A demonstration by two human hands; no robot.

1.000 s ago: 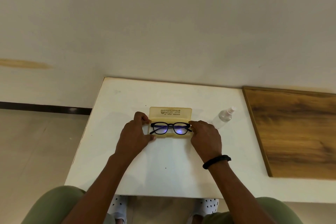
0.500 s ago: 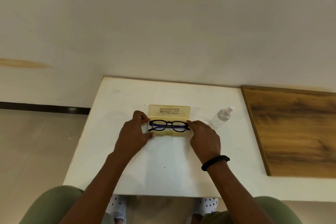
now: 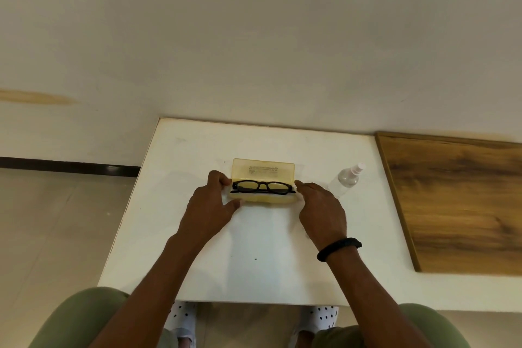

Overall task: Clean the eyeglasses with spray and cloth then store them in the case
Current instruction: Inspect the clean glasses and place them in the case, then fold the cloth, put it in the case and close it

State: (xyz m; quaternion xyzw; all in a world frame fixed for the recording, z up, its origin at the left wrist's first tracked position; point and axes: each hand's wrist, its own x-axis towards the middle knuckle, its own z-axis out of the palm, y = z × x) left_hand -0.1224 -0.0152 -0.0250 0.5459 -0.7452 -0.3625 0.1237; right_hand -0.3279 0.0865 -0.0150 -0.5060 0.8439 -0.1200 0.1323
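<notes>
At the middle of the white counter (image 3: 197, 234), the left hand (image 3: 207, 206) pinches the nine-o'clock end of the open yellow case (image 3: 262, 199) while the right hand (image 3: 322, 209), fingers loosely curled, touches its three-o'clock end, black eyeglasses (image 3: 262, 187) lying folded inside, spray bottle (image 3: 346, 178) at two o'clock.

Several lines of small dark print and a logo-like mark run across the inside of the yellow case (image 3: 263, 168) lid, too small and blurred to read; no other text shows.
</notes>
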